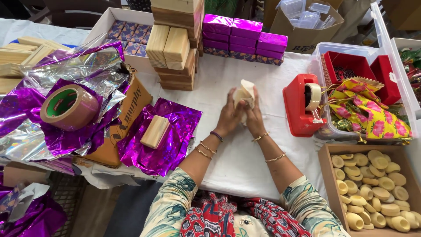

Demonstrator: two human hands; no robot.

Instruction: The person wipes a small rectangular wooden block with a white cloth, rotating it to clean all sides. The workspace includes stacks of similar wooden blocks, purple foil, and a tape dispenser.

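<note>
Both hands (242, 115) half hide a cream wad (244, 93).

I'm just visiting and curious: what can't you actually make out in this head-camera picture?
- Cream object: both hands, left hand and right hand, cover its lower part in the head view.
- Cardboard box of cream pieces: cut off by the right and bottom edges.
- Red compartments in the plastic bin: contents too small to tell.
</note>
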